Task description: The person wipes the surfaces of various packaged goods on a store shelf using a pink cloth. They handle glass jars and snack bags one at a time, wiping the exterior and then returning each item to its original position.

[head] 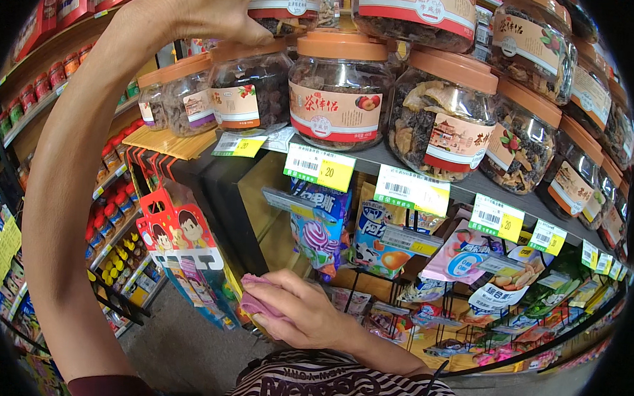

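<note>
My left hand (219,10) reaches up at the top edge, against the left side of an upper clear plastic jar (283,13) of dried fruit. Its thumb lies at the jar's base, just over the orange lid of a lower jar (250,89); the fingertips are hidden. Lower down, my right hand (303,310) is closed around a folded pink cloth (260,297), beside a hanging red snack pack (178,225) at the end of the shelf. More orange-lidded jars, such as a dark-filled one (336,94) and a mixed dried-fruit one (445,113), stand in stacked rows.
Price tags (318,168) line the dark shelf edge (362,156). Below, snack bags (321,225) hang on metal hooks with projecting tag holders (411,240). To the left stand shelves with small red-lidded jars (112,214). Grey floor (165,319) shows between the shelves.
</note>
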A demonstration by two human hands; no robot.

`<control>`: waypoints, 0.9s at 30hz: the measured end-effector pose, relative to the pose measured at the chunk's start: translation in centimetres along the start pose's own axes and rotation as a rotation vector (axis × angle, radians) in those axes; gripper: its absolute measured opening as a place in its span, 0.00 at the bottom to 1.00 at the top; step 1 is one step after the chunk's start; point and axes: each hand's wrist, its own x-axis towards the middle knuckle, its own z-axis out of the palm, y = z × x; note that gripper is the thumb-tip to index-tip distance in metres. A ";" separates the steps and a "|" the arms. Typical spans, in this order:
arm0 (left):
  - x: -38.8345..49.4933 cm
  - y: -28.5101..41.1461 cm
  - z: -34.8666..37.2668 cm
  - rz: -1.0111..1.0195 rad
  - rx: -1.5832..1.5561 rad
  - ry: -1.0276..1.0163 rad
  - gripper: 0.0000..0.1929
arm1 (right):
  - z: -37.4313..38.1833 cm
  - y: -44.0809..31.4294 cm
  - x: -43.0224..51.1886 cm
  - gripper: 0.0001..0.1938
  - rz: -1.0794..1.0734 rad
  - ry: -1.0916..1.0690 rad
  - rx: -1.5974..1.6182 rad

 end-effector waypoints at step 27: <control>0.7 -0.5 2.1 0.121 -0.082 0.234 0.53 | 0.8 -0.1 0.1 0.21 0.128 -0.167 0.008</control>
